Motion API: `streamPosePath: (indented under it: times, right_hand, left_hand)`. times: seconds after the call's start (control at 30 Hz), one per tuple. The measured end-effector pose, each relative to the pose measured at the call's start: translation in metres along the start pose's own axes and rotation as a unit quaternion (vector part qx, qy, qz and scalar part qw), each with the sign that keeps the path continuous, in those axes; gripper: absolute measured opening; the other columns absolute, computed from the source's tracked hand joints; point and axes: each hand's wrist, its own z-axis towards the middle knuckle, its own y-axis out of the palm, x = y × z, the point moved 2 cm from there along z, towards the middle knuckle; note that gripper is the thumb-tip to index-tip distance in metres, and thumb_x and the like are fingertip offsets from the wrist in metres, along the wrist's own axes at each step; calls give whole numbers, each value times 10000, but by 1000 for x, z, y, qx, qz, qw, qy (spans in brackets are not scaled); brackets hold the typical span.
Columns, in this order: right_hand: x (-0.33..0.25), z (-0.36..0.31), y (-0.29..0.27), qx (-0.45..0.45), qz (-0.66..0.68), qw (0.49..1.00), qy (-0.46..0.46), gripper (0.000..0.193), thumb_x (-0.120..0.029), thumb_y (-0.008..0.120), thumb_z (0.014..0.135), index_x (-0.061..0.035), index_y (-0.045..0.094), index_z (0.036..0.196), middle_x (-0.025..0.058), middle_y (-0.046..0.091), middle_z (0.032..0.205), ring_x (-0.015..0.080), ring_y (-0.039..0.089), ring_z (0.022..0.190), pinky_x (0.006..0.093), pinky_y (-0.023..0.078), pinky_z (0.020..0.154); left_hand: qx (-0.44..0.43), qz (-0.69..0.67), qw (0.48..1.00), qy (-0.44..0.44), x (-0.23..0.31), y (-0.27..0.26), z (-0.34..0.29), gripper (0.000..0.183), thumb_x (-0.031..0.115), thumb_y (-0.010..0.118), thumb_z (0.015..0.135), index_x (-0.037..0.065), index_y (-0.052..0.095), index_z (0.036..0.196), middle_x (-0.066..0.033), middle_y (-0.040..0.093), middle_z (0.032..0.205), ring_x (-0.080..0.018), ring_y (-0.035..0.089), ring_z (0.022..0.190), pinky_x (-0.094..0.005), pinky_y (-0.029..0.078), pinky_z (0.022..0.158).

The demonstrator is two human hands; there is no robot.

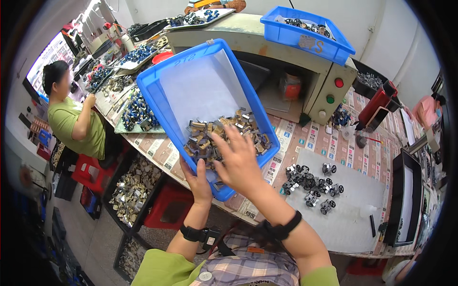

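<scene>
A blue plastic tray (151, 95) is tilted in front of me, its near end low and its far end raised. White paper (200, 90) lines it, and a pile of small bent metal pieces (202, 136), gold and silver, lies in its lower half. My left hand (196, 185) grips the near left edge of the tray, thumb on top. Over the pile, my right hand (237, 159) has its fingers spread, touching or just above the pieces; I cannot tell which. No piece shows held in it.
Small wheeled metal assemblies (312, 183) sit on a grey sheet (353, 190) to the right. Behind stands a machine with buttons (330, 98), another blue tray (305, 40) on top. A co-worker (71, 114) sits at left. Crates of metal parts (136, 188) stand below the table.
</scene>
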Motion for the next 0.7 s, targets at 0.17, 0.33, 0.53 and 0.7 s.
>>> streamPosePath:
  times: [0.17, 0.33, 0.53, 0.7]
  right_hand:
    - [-6, 28, 37, 15, -22, 999, -18, 546, -296, 608, 730, -154, 439, 1229, 191, 370, 1281, 345, 303, 1231, 595, 153, 979]
    - [3, 22, 41, -24, -4, 1000, 8, 522, -393, 611, 722, -189, 477, 1183, 148, 404, 1255, 337, 303, 1229, 632, 120, 969]
    - [13, 18, 38, -12, 12, 1000, -21, 496, -364, 665, 670, -198, 521, 1115, 101, 448, 1179, 323, 343, 1189, 626, 158, 963]
    - [13, 18, 40, 38, -2, 997, -63, 495, -291, 714, 612, -176, 541, 1062, 112, 457, 1112, 325, 379, 1130, 565, 239, 958]
  left_hand:
    - [21, 20, 999, 13, -15, -1, -17, 555, 176, 449, 900, 24, 158, 1347, -119, 283, 1329, -208, 307, 1206, -341, 270, 991]
    - [19, 16, 999, 33, -20, 1, -23, 519, 134, 414, 907, 20, 149, 1338, -125, 270, 1330, -211, 313, 1201, -337, 275, 986]
    - [-2, 37, 997, 64, -27, -1, -21, 532, 250, 370, 917, 29, 137, 1341, -145, 249, 1335, -239, 327, 1189, -366, 281, 986]
    - [13, 58, 994, 93, -25, 6, -23, 532, 257, 371, 912, 24, 148, 1334, -151, 268, 1320, -249, 330, 1182, -373, 288, 979]
